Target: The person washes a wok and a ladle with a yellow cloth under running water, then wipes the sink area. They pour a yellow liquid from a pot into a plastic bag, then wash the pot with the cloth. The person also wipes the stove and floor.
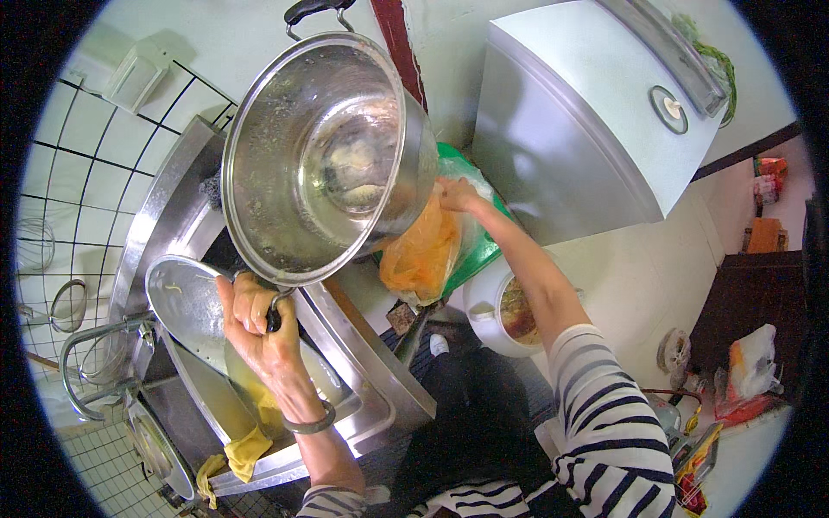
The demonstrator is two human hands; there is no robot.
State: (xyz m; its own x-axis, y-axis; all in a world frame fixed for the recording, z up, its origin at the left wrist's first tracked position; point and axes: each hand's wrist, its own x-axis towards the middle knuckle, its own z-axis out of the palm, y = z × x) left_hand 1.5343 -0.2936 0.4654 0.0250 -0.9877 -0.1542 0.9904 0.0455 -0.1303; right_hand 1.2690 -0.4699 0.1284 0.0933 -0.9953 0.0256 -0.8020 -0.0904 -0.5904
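A large steel pot (259, 198) is tipped on its side in midair, its mouth facing left and its inner wall wet and spotted. My left hand (259, 324) is closed round the black side handle (275, 316) at its near rim. Just right of the pot, my right hand (460, 195) has its fingers closed at the top of an orange plastic bag (423, 250); the pot partly hides the fingertips. Behind that bag shows a green bin (477, 259) with a clear liner. The pot's second handle (315, 9) points away, untouched.
Left is a steel sink (380, 380) with a curved faucet (73, 363), a metal basin (181, 298) and yellow cloths (248, 453). A white bucket (492, 315) with brownish contents stands near my right forearm. A grey-white cabinet (561, 147) fills the far right.
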